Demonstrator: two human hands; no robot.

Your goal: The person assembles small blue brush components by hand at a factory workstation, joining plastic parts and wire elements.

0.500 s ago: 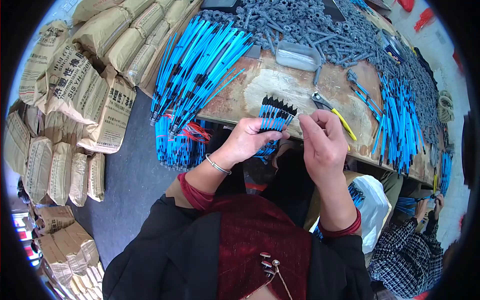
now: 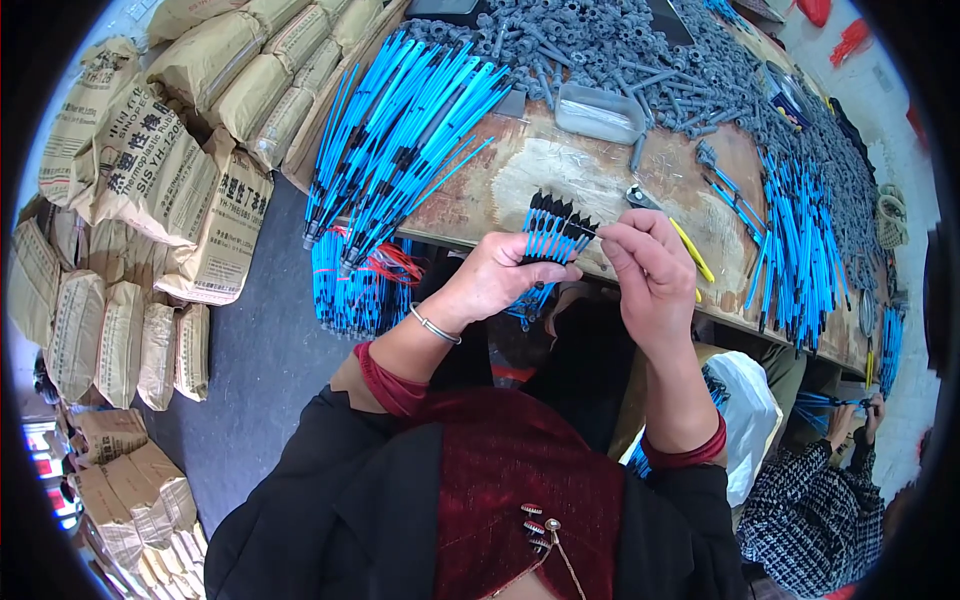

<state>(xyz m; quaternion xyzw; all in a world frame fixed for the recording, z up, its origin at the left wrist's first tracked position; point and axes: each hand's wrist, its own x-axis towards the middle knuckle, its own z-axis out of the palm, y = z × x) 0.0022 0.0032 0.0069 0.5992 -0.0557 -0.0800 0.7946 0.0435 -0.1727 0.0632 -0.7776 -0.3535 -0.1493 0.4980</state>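
In my left hand [image 2: 490,285] is a row of blue strips with black tips [image 2: 560,222], gripped between thumb and fingers over the table's near edge. The black tips stand side by side and point away from me. My right hand [image 2: 655,275] is pinched closed just right of the row, fingertips beside the rightmost tip. A thin line shows between those fingertips and the tips, too fine to name. Yellow-handled pliers [image 2: 690,250] lie on the table behind the right hand, which partly covers them.
A worn wooden table [image 2: 480,205] carries a pile of grey plastic parts [image 2: 600,50], a clear tray of thin pieces [image 2: 600,115] and blue strip bundles [image 2: 400,130] [image 2: 800,250]. Paper sacks [image 2: 150,170] are stacked at left. A co-worker [image 2: 815,500] sits at lower right.
My right hand has shifted slightly right and now covers more of the pliers. The left hand keeps its hold on the row of strips, nearly still.
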